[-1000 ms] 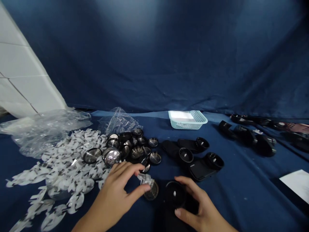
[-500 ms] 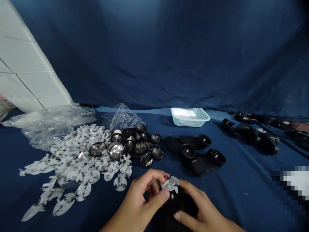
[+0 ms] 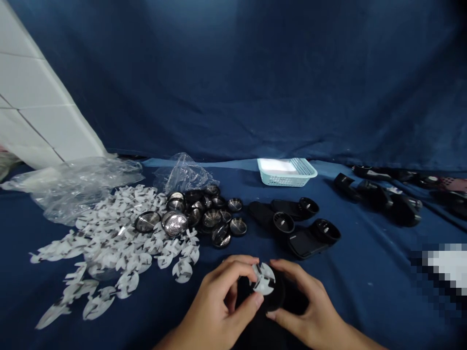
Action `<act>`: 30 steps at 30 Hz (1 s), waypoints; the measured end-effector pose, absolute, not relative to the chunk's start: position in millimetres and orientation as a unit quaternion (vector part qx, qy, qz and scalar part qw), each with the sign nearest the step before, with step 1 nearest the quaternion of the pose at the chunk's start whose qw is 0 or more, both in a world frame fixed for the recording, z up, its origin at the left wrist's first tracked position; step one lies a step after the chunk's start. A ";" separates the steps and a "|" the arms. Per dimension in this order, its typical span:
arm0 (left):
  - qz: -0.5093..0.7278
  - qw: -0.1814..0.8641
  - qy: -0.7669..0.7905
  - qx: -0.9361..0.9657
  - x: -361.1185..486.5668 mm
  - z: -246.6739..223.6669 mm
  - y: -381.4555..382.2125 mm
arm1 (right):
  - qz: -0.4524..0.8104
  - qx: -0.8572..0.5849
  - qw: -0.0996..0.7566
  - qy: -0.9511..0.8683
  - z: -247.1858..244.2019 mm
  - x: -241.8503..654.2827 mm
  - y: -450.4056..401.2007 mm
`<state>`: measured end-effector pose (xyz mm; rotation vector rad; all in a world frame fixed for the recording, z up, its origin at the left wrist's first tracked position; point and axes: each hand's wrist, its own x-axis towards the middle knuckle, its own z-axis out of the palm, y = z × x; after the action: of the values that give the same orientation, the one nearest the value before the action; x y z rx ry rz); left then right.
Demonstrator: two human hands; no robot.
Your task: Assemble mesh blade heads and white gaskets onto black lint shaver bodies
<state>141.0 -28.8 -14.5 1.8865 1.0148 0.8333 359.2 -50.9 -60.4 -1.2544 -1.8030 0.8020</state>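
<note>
The left hand point(image 3: 221, 304) pinches one grey-white slotted plastic disc point(image 3: 265, 283) between thumb and fingers, over the round end of one black housing point(image 3: 277, 300). The right hand point(image 3: 314, 304) grips that housing from its right side, thumb near and fingers far; whether the disc touches it is hard to tell.

Just beyond the hands, three black cup-ended parts point(image 3: 304, 244) lie close together on the blue-covered bench point(image 3: 365, 311), each with its round cup facing up. To the left of these is a heap of dark, shiny perforated caps point(image 3: 175, 223), roughly fifteen, overlapping too much for an exact count. One of them, at the left of the heap, lies against a wide spread of loose slotted pieces point(image 3: 127, 262), dozens of them, too tangled to count.

Two clear plastic bags point(image 3: 91, 182) lie behind the pieces and caps. One pale blue basket point(image 3: 286, 180), with one white item point(image 3: 278, 166) inside, stands near the foot of one dark blue curtain point(image 3: 233, 87). On the right are three larger black parts point(image 3: 403, 211), with more dark items point(image 3: 430, 181) behind, too blurred to count. One white patch point(image 3: 450, 267), pixelated, shows at the right edge.
</note>
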 end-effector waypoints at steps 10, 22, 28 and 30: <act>0.336 0.600 0.402 0.605 147.2 -17.5 -23.1 | 0.336 -0.484 0.428 -0.685 -59.5 363.8 -54.9; 0.264 0.659 0.401 0.579 146.9 -18.4 -25.5 | 0.492 -0.449 0.408 -0.624 -51.2 362.0 -57.6; 0.265 0.593 0.401 0.646 145.3 -21.3 -27.7 | 0.491 -0.464 0.407 -0.615 -52.7 363.3 -57.5; 0.270 0.538 0.408 0.686 145.0 -18.9 -28.6 | 0.483 -0.470 0.402 -0.620 -53.8 363.9 -57.9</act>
<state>145.0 -28.6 -18.9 1.6328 0.9700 0.6414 363.9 -57.9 -53.8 -1.1874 -1.5683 1.2196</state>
